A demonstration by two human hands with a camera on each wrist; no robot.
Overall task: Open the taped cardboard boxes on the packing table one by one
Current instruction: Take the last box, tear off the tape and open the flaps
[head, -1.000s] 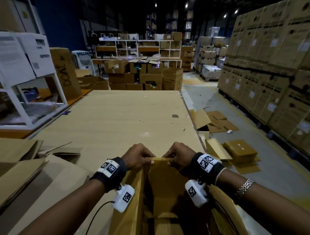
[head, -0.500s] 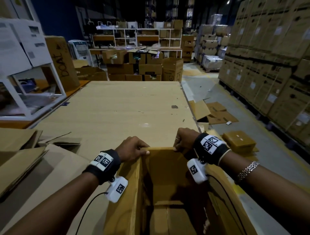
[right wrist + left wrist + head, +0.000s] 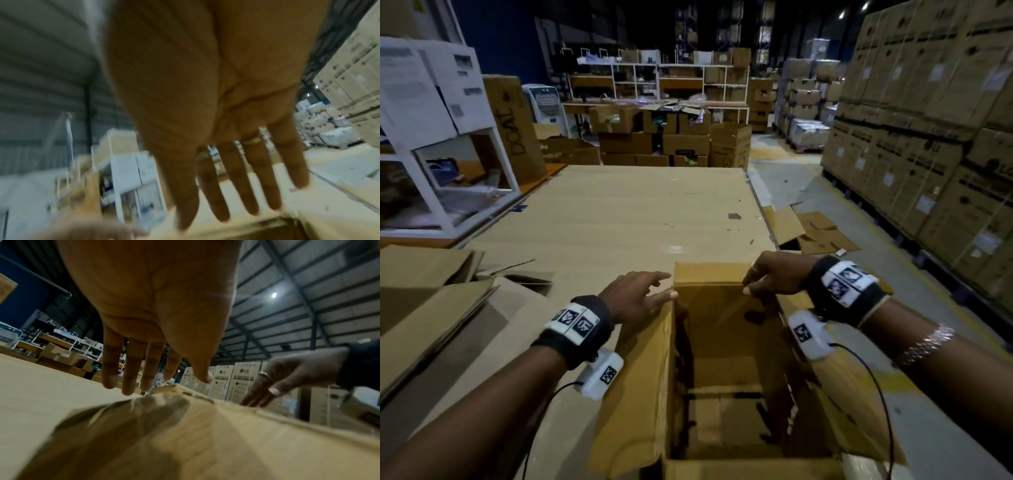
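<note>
The big open box (image 3: 726, 359) sits low in the middle of the picture. My left hand (image 3: 635, 298) and right hand (image 3: 774, 275) lie spread on its far flap (image 3: 709, 272). It looks light and bendy, so I'd hold the edges.

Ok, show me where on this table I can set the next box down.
The widest bare patch is the table top beyond the open box, running to its far edge, with only small scraps near the right edge. The left side is crowded with flattened cardboard. The left hand and right hand sit at the box's far flap.
</note>
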